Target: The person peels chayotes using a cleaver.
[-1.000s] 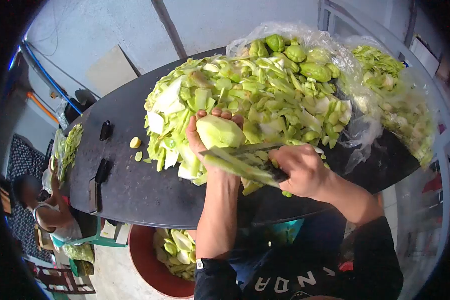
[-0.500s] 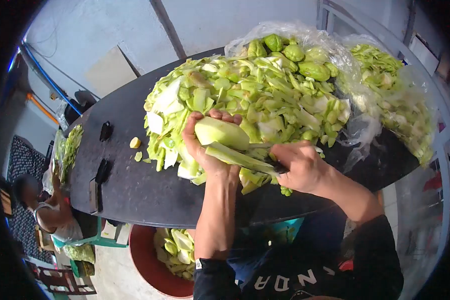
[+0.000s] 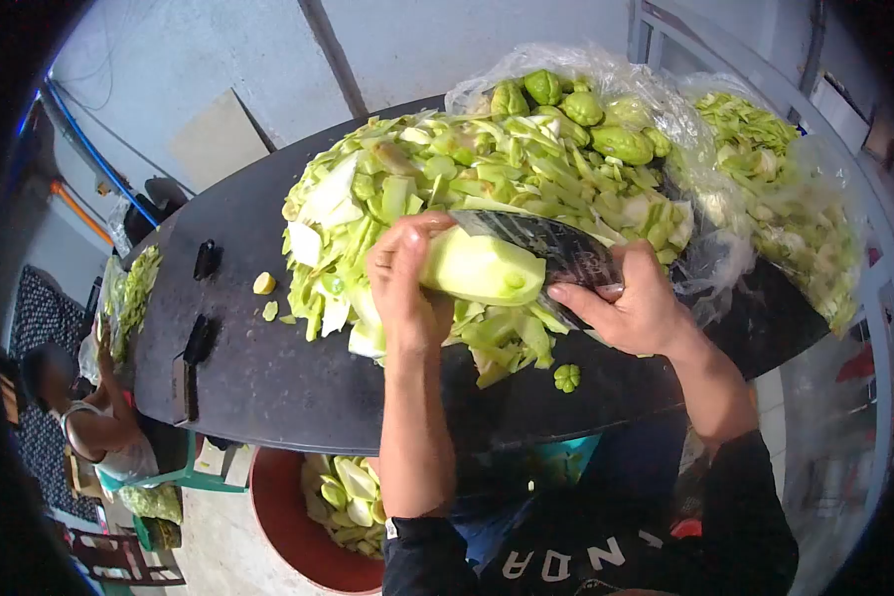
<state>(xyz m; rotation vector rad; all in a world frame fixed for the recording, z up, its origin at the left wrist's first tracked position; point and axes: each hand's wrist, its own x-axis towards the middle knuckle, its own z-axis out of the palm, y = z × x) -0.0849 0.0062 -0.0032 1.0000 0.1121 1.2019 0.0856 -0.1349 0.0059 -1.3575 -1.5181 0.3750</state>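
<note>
A peeled pale green chayote point(image 3: 482, 268) is gripped in my left hand point(image 3: 404, 273), fingers wrapped round its left end. My right hand point(image 3: 636, 303) is closed on a wide dark-bladed knife point(image 3: 541, 241), whose blade lies along the chayote's upper right side. Behind and below both hands spreads a large heap of green peelings point(image 3: 377, 189) on the dark table point(image 3: 298, 372). A small green piece point(image 3: 566, 377) sits on the table just below the knife.
Whole chayotes point(image 3: 621, 144) lie at the back beside clear plastic point(image 3: 720, 258). More peelings point(image 3: 805, 219) fill a bag at right. A red tub point(image 3: 298, 541) holds peeled pieces below the table. Another person point(image 3: 109, 427) sits at far left. Black objects point(image 3: 194, 363) rest on the table's left.
The strip of peel on the blade is gone from it. The chayote has turned and shifted right in my left hand, and the knife has moved up to its upper side.
</note>
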